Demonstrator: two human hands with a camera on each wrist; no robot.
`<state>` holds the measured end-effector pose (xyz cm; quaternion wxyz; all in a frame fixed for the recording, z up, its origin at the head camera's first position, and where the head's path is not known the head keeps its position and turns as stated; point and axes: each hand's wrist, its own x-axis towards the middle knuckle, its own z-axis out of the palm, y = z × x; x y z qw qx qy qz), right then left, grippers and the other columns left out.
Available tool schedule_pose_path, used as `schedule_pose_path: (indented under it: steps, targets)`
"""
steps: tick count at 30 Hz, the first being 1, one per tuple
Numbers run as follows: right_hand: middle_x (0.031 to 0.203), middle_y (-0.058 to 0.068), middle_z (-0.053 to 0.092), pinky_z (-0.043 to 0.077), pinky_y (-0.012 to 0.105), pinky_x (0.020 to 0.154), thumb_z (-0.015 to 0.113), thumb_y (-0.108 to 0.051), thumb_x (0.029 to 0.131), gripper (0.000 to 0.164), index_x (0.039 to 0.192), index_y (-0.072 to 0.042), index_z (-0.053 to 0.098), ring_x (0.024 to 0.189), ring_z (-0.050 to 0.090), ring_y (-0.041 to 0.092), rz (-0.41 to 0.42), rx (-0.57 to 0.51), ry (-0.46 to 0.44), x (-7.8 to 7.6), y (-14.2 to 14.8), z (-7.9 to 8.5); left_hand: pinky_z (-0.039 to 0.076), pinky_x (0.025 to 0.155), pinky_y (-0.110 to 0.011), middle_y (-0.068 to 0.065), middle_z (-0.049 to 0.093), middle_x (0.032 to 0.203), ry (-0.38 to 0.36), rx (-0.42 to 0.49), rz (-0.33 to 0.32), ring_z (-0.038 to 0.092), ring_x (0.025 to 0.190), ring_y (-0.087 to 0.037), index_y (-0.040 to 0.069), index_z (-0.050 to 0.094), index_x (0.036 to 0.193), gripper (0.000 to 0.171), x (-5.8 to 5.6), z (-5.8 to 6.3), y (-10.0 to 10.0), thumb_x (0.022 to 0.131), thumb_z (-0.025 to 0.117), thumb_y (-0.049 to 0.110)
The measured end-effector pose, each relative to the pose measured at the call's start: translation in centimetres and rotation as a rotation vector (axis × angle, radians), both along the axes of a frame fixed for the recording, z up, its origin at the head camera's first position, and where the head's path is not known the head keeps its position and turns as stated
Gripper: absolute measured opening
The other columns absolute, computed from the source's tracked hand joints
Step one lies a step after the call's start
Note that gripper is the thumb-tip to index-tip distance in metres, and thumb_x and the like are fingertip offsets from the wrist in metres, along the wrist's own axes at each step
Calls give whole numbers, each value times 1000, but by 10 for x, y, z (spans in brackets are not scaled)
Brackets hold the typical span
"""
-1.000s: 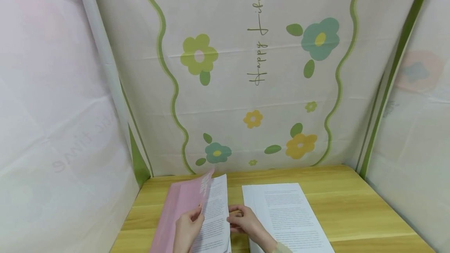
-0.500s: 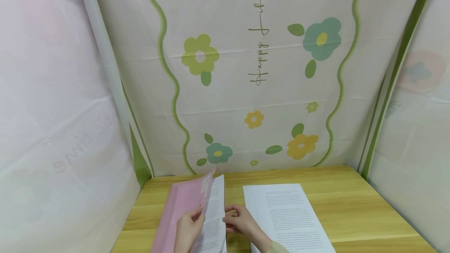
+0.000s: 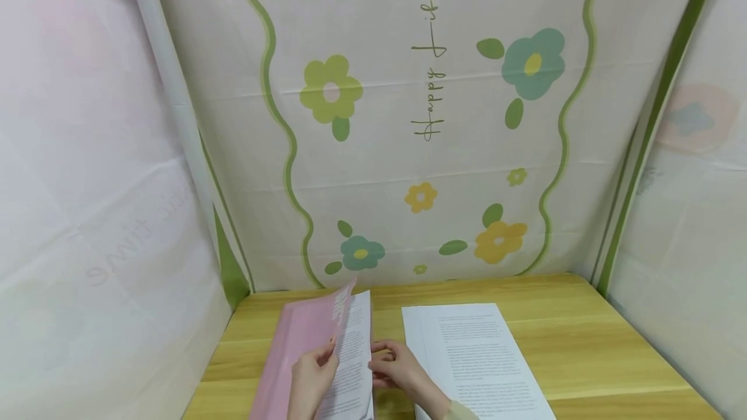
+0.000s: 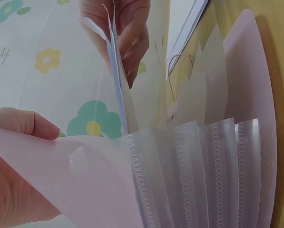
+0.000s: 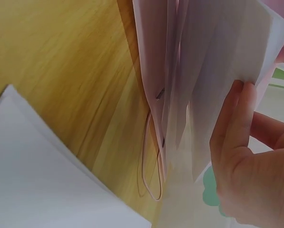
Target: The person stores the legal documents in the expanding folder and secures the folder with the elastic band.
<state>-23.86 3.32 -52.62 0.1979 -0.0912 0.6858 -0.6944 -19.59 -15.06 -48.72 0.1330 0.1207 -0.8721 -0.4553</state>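
Note:
A pink expanding file (image 3: 281, 342) stands on the left part of the table, its cover lifted. My left hand (image 3: 312, 378) pinches the free edge of that cover between thumb and fingers. Behind the cover, the left wrist view shows several translucent pockets (image 4: 199, 175) fanned apart. Printed sheets (image 3: 354, 358) stick out of the file, beside the raised cover. My right hand (image 3: 403, 368) pinches their right edge, thumb on one side and fingers on the other. How deep the sheets sit in a pocket is hidden.
A stack of printed paper (image 3: 484, 361) lies to the right of the file, close to my right wrist. A thin elastic cord (image 5: 144, 175) loops from the file's edge. The wooden table (image 3: 607, 355) ends at a flowered fabric wall (image 3: 455, 161).
The right hand has shifted slightly left with the edge of the printed sheets. My left hand keeps its hold on the pink cover, almost unmoved.

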Motion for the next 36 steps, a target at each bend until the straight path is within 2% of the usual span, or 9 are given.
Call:
schedule_pose_path:
  steps: [13,23,36]
  targets:
    - [88,7,71,60,28,65,66,0,87,37,121,8,55,68,66,10,-12,17,38,2,-13,4,55,89,-49,-20,76,105,41,3,-14,72,103,-35,-2,73,110,32,1,-1,-1,81,67,11]
    - [92,11,73,60,28,63,66,2,86,36,120,9,55,68,66,10,-20,27,59,1,-19,3,56,87,-48,-20,75,108,24,22,-14,72,103,-35,-2,72,112,34,1,-1,-1,81,67,10]
    - [91,9,74,60,27,63,66,3,84,36,119,10,57,68,67,10,-25,50,62,1,-21,4,55,88,-49,-21,75,108,12,45,-24,71,103,-35,-3,72,112,34,0,-2,-2,82,65,11]
